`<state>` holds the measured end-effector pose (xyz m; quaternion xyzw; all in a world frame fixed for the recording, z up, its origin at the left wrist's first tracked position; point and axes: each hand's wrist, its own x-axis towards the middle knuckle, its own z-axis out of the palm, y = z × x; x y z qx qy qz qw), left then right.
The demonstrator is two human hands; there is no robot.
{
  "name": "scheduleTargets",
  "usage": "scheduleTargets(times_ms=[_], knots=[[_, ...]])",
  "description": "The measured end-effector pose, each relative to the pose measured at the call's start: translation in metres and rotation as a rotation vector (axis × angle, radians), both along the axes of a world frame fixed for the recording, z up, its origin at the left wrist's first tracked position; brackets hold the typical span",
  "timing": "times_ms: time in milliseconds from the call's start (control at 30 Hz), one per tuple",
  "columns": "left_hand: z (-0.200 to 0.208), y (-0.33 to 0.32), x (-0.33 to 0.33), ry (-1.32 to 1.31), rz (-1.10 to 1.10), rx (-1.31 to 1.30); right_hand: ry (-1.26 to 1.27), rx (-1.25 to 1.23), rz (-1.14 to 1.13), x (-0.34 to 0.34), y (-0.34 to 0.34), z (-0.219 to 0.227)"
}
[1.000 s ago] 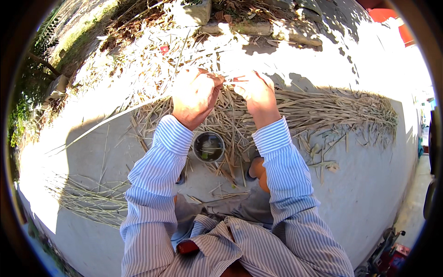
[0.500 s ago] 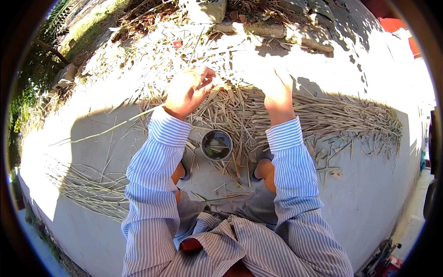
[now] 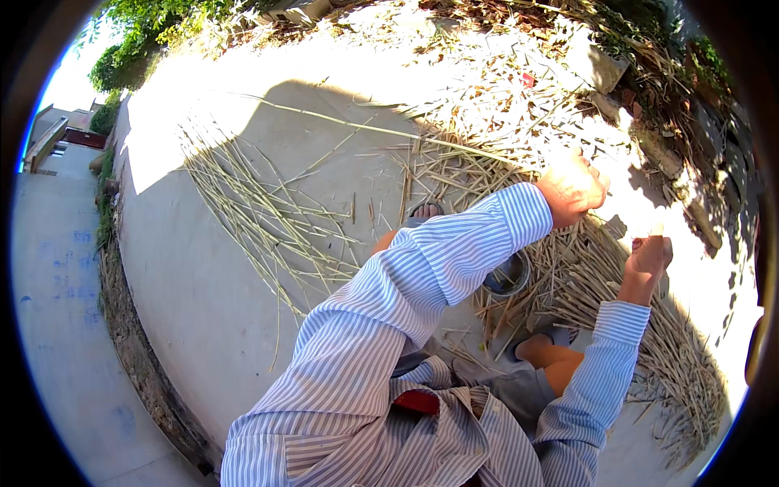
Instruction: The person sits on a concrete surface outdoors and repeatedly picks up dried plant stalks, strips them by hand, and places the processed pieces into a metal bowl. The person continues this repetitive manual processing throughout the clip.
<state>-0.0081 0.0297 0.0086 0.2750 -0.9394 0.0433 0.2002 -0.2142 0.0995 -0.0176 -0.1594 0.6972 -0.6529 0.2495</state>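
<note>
Thin green stalks (image 3: 260, 215) are spread loosely on the concrete (image 3: 211, 325) at left. Beyond them, a long pale stalk (image 3: 438, 142) is extended rightward, its near end gripped in the closed left hand (image 3: 572, 188). A round bowl (image 3: 511, 276) is partly hidden by the left sleeve (image 3: 454, 252). The right hand (image 3: 647, 253) is held apart, fingers curled; its grip cannot be told. A dry straw bundle (image 3: 677, 369) is seen at far right.

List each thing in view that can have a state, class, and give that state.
Long stalk: held, reaching leftward
Left hand: closed around that stalk
Right hand: curled, contents unclear
Bowl: upright, partly hidden
Loose stalks: spread out
Straw bundle: lying flat
Sandals: worn
</note>
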Motion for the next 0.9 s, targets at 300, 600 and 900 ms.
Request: scheduleTargets(times_ms=[300, 600, 900], knots=[[-0.001, -0.001, 0.011, 0.029, 0.096, 0.003, -0.234, -0.052, 0.161, -0.008, -0.005, -0.026], [-0.021, -0.005, 0.045, 0.304, 0.036, 0.22, -0.213, -0.264, 0.457, 0.029, -0.005, -0.012], [-0.01, 0.015, 0.047, 0.228, 0.125, 0.095, -0.277, -0.168, 0.404, 0.061, -0.006, -0.01]])
